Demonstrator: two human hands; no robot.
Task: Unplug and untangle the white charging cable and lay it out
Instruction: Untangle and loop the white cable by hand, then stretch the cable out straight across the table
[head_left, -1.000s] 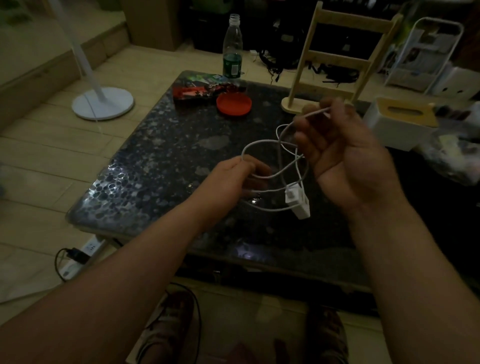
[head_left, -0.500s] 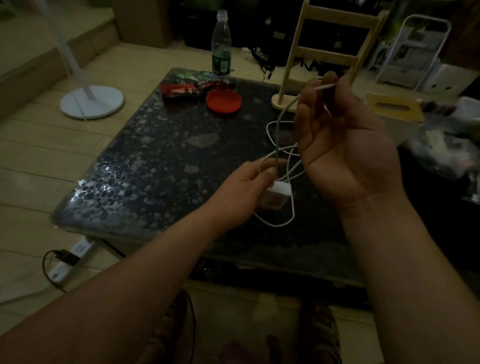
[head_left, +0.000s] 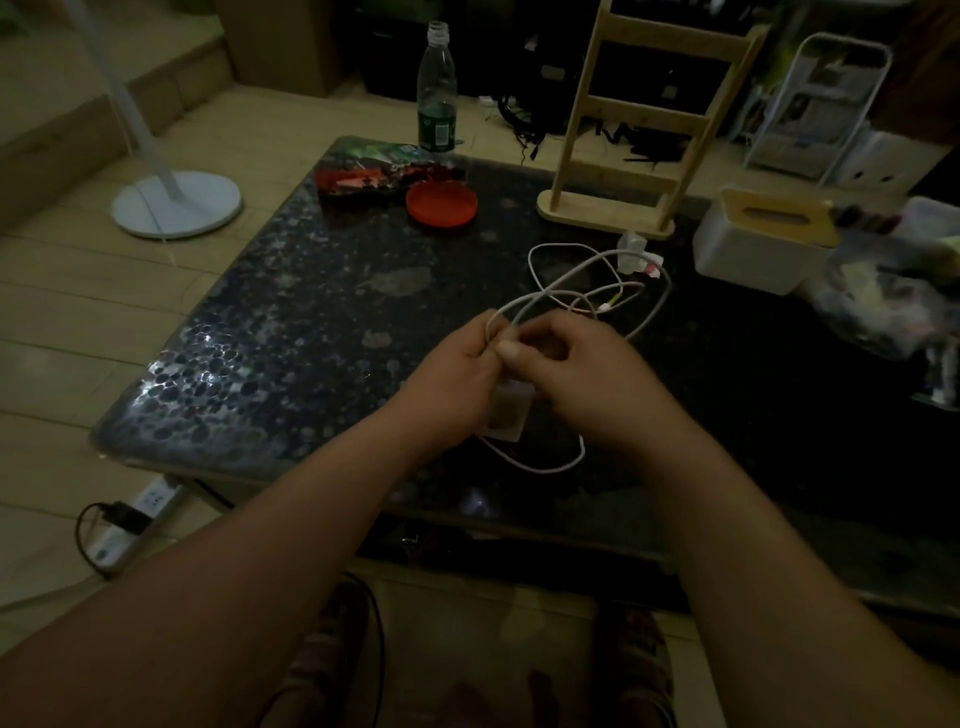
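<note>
The white charging cable (head_left: 563, 276) lies in loose loops on the dark speckled table (head_left: 291, 322), with one loop hanging under my hands near the front edge. Its white charger block (head_left: 506, 413) sits just below my hands. My left hand (head_left: 457, 364) pinches the cable between thumb and fingers. My right hand (head_left: 576, 358) meets it from the right, fingers closed on the same strand. Both hands hover low over the middle of the table.
A small clear adapter with a red tip (head_left: 636, 254) lies by the far loops. A wooden rack (head_left: 639, 130), red lid (head_left: 441, 204), bottle (head_left: 437, 93) and snack packets (head_left: 363, 179) stand at the back. A white tissue box (head_left: 753, 249) is right. A power strip (head_left: 140, 514) lies on the floor.
My right hand has come down from its raised position to meet my left hand. The cable loops have dropped onto the table behind my hands.
</note>
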